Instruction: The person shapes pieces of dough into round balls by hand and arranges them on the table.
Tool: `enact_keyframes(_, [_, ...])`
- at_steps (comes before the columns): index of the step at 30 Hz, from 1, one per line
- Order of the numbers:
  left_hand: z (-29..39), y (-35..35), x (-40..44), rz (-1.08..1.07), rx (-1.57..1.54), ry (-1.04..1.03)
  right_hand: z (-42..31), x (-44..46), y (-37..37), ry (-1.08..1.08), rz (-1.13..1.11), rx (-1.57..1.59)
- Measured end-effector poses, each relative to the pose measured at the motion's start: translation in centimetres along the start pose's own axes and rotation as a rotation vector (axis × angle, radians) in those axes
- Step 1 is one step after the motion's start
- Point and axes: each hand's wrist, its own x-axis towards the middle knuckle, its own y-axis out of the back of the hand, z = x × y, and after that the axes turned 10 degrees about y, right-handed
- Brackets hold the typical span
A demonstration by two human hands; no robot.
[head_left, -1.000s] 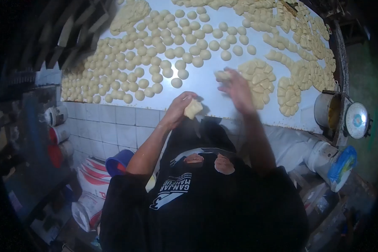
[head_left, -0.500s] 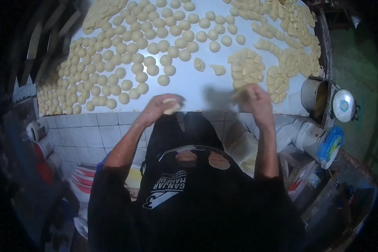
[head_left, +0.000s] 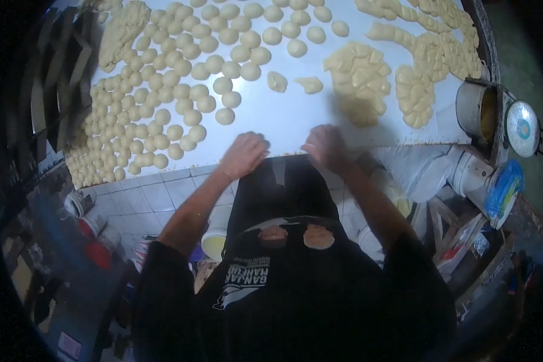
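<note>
My left hand point(head_left: 245, 154) is at the table's front edge, fingers curled inward; whatever is in it is hidden. Facing it across a small gap, my right hand point(head_left: 327, 146) is also closed, slightly blurred, with its contents hidden. Beyond them on the white table point(head_left: 271, 130) lie a folded dough piece point(head_left: 277, 82) and a flatter, pointed one point(head_left: 309, 85). Many round dough balls point(head_left: 225, 116) spread over the left and middle. A cluster of shaped dough point(head_left: 361, 81) sits to the right of the two pieces.
More shaped dough point(head_left: 415, 96) covers the right side, and a large dough mass point(head_left: 123, 36) lies at the back left. A metal pot point(head_left: 469, 111) and a round scale point(head_left: 522, 128) stand at the right edge. Below are buckets point(head_left: 213, 244) and a blue plastic bag point(head_left: 504, 192).
My right hand has come left from the shaped dough cluster, close to my left hand. The dough seen in my left hand is now hidden. The camera view has shifted.
</note>
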Motion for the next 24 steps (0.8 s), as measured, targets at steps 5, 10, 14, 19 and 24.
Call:
enact_keyframes(5, [3.9,-3.5,6.9,0.264,0.134,0.391,-0.5,7.5,-2.0,-0.286,0.171,-0.224])
enact_keyframes(10, [0.8,-0.6,-1.0,0.087,-0.094,0.042,2.3,-0.4,0.8,0.100,-0.082,0.062])
enact_keyframes(14, [2.6,-2.2,5.9,0.329,0.110,0.193,0.9,7.0,-0.3,-0.029,0.150,-0.286])
enact_keyframes(19, [0.7,-1.5,-0.9,0.195,-0.028,0.200,1.2,0.0,0.3,-0.044,-0.042,-0.130])
enact_keyframes(24, [4.6,-3.8,6.4,0.538,0.097,0.520,0.3,7.8,-0.9,-0.263,0.200,-0.211])
